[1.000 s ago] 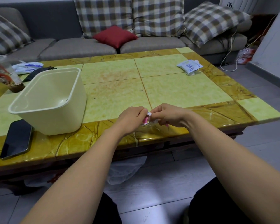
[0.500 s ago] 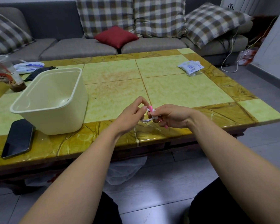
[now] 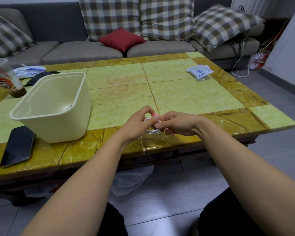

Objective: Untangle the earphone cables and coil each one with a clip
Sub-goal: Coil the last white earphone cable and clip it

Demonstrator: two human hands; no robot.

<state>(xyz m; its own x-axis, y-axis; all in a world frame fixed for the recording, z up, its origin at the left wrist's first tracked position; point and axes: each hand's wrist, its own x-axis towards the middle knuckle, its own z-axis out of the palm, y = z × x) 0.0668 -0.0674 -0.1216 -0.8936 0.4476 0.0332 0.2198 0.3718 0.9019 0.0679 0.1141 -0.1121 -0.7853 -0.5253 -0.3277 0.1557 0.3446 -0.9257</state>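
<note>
Earphone cable, white, wound into a small round coil and held just above the near border of the table. Left hand: thumb and forefinger curved around the coil. Right hand: fingers curled, pinching the coil beside a pink clip. Tabletop glossy, with green panels in amber veined edging. To the left stand a smooth cream plastic bin, rectangular with rounded corners, and a flat black phone. A crumpled white packet lies far right.
</note>
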